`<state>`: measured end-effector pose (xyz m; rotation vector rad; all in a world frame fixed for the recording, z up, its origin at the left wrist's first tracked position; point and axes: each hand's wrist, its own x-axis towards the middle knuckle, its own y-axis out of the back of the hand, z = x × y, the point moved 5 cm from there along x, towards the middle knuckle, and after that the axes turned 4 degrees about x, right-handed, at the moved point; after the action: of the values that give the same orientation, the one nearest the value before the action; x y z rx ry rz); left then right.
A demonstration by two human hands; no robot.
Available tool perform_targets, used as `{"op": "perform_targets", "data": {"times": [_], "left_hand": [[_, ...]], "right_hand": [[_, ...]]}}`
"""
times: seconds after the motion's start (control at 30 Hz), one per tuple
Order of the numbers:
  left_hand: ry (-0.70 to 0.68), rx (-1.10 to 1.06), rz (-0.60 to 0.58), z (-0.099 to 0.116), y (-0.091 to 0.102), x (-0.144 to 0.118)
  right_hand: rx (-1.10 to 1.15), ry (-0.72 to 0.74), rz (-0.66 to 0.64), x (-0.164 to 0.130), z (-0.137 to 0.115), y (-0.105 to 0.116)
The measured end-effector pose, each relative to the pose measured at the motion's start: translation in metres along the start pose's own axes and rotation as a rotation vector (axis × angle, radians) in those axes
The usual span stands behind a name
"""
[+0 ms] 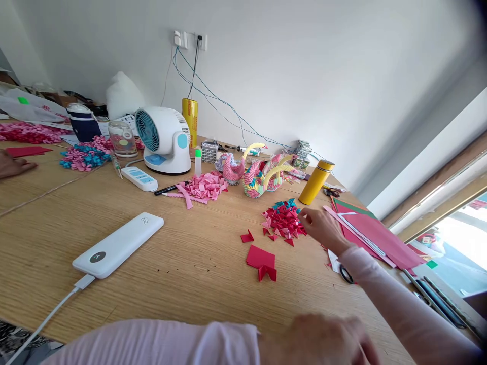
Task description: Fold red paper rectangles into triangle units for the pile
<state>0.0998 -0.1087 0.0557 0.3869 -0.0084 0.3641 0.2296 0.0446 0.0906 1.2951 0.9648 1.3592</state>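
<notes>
While the right hand (323,228) reaches out to the pile of folded red and teal paper triangles (283,220) near the far right part of the tabletop (190,263), its fingertips touch the right edge of the pile; whether one piece is already pinched between them, I cannot tell, because the fingers curl away from the camera. The left hand (323,339) rests low at the near edge, blurred, loosely curled, and it seems to hold nothing, though the picture is not sharp enough to be sure. Between both hands lie a flat red paper square (261,257) and a folded red piece (267,274) just beside it, with one loose red triangle (247,236) a little further toward the pile. In my judgement, taking a piece well means pinching only one triangle at its tip and lifting it straight up, so the neighbours do not scatter. The yellow bottle (315,181) stands just behind the pile, tilted in the view, and a wide movement of the wrist could knock it. The stack of red paper sheets (376,235) lies to the right of the hand, and scissors (346,275) lie partly hidden under the forearm, so the arm should stay lifted.
</notes>
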Motion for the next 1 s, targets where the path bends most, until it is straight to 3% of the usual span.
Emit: {"op": "perform_targets", "data": {"times": [0.07,0.13,0.23,0.3,0.43,0.57,0.63,0.77,0.9,1.0], "left_hand": [[0.048,0.071,0.334,0.000,0.049,-0.006],[0.029,0.055,0.555,-0.003,0.093,-0.015],[0.028,0.025,0.728,-0.021,0.140,-0.026],[0.053,0.020,0.761,-0.039,0.154,-0.029],[0.128,0.049,0.704,-0.072,0.152,-0.030],[0.162,0.006,0.707,-0.085,0.143,-0.034],[0.203,-0.116,0.662,-0.087,0.138,-0.035],[0.249,-0.505,0.450,-0.089,0.122,-0.033],[0.260,-0.734,0.497,-0.099,0.120,-0.034],[0.275,-0.762,0.524,-0.103,0.121,-0.033]], "right_hand": [[0.383,0.205,-0.089,-0.026,-0.026,-0.002],[0.557,0.332,-0.162,-0.055,-0.047,-0.007],[0.639,0.296,-0.196,-0.087,-0.063,-0.021],[0.601,0.231,-0.149,-0.098,-0.067,-0.031],[0.579,0.207,-0.121,-0.099,-0.074,-0.047],[0.708,0.165,-0.077,-0.088,-0.072,-0.043],[0.757,0.156,-0.011,-0.083,-0.070,-0.034],[0.725,0.177,0.121,-0.082,-0.071,-0.016],[0.646,0.179,0.211,-0.086,-0.074,-0.013],[0.665,0.214,0.250,-0.089,-0.078,-0.014]]}}
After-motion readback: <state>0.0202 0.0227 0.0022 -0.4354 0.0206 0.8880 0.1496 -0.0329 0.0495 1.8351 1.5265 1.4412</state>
